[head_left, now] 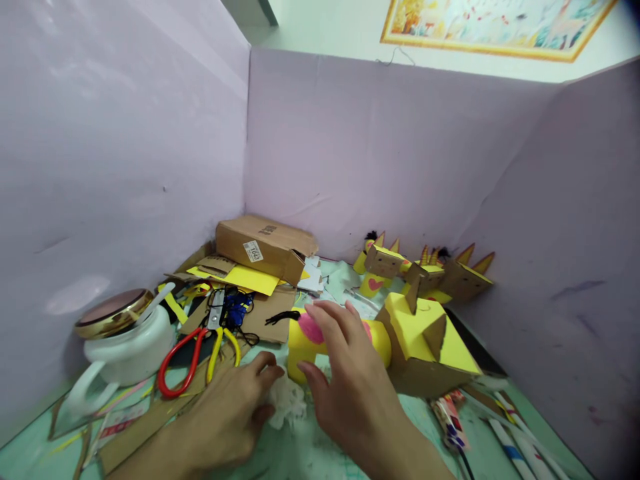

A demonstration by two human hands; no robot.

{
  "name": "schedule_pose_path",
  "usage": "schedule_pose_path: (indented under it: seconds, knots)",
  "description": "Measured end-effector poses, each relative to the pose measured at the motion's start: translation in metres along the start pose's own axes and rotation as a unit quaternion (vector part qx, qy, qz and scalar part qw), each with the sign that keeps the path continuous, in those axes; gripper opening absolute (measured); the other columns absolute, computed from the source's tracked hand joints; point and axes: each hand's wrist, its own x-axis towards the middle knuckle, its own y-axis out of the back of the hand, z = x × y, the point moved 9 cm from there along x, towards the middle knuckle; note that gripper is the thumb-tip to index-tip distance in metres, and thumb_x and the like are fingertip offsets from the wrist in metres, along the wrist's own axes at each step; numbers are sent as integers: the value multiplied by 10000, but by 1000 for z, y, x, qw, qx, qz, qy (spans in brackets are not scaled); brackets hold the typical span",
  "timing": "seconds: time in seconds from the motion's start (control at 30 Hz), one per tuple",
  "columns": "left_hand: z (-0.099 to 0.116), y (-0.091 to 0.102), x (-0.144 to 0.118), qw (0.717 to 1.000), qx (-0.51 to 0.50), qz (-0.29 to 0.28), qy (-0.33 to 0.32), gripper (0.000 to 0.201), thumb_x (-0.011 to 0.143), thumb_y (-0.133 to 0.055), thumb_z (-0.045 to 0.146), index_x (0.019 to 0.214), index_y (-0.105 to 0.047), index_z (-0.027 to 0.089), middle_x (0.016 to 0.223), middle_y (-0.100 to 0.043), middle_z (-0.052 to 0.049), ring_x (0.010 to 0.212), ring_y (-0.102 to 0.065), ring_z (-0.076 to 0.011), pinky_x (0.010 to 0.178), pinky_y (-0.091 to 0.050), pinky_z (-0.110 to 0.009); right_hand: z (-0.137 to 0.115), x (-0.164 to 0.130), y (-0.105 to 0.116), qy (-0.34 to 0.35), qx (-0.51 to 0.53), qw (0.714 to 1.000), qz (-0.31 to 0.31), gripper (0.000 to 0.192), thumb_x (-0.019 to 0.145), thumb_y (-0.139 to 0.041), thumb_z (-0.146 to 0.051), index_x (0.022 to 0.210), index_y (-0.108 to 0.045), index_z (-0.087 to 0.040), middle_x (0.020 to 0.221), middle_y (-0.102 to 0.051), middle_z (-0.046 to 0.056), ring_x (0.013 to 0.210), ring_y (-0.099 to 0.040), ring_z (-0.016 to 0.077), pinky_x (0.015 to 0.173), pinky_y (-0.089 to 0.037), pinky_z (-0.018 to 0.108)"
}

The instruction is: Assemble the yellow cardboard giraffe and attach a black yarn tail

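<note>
A yellow cardboard toy animal [303, 347] with pink spots, a black yarn tail and a boxy brown-and-yellow head lies in front of me on the green tabletop. My right hand [347, 373] reaches over its body, thumb and fingers spread apart; whether the fingertips press on it I cannot tell. Just left of the body, my left hand [243, 407] has its fingers curled at a crumpled white tissue [289, 400]. Red-and-yellow-handled scissors [215, 320] lie beyond my left hand, beside tangled black yarn [245, 310].
On the left stands a white mug [130, 347] with a gold-rimmed lid. A cardboard box [265, 247] rests on sheets at the back. More yellow toy animals [383, 263] stand at the back right. A glue gun [453, 423] lies at right, with light purple panels [390, 147] around.
</note>
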Motion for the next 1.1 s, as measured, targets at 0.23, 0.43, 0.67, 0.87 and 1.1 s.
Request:
schedule_pose_path:
  seconds: [0.23, 0.43, 0.67, 0.87, 1.1]
  knots:
    - [7, -19, -2, 996, -7, 29, -79, 246, 789, -358, 68, 860, -557, 193, 887, -579, -71, 744, -546, -177, 635, -390, -276, 8, -74, 0, 11, 44, 996, 71, 238, 755, -543, -83, 910, -571, -263, 767, -669, 22, 677, -649, 161, 576, -529, 243]
    - [40, -16, -1, 963, -224, 80, -126, 195, 841, -344, 175, 725, -501, 172, 734, -564, -66, 678, -523, -153, 623, -402, -252, 56, -107, -59, -179, 223, 955, -78, 280, 702, -615, -184, 982, -618, -188, 822, -692, 61, 617, -651, 173, 538, -539, 246]
    - [42, -40, 22, 875, -476, 85, 9, 298, 829, -431, 388, 743, -588, 150, 734, -561, -59, 698, -547, -168, 635, -443, -271, 84, -128, -79, -297, 504, 811, 33, 365, 674, -678, -189, 1035, -633, -216, 1025, -682, 103, 934, -654, 265, 779, -540, 381]
    - [56, -47, 13, 900, -410, 104, -99, 349, 870, -377, 401, 996, -622, 187, 1005, -583, -109, 936, -547, -215, 820, -450, -300, 99, -146, -61, -318, 348, 873, 126, 257, 716, -623, -154, 946, -700, -237, 1046, -670, 102, 966, -639, 240, 784, -548, 342]
    - [38, -60, 4, 892, -437, 112, -18, 472, 851, -374, 498, 1195, -525, 213, 1147, -534, -120, 998, -514, -240, 884, -435, -346, 75, -134, -29, -220, 242, 923, 202, 255, 756, -579, -100, 871, -711, -286, 957, -687, 49, 881, -647, 198, 712, -557, 306]
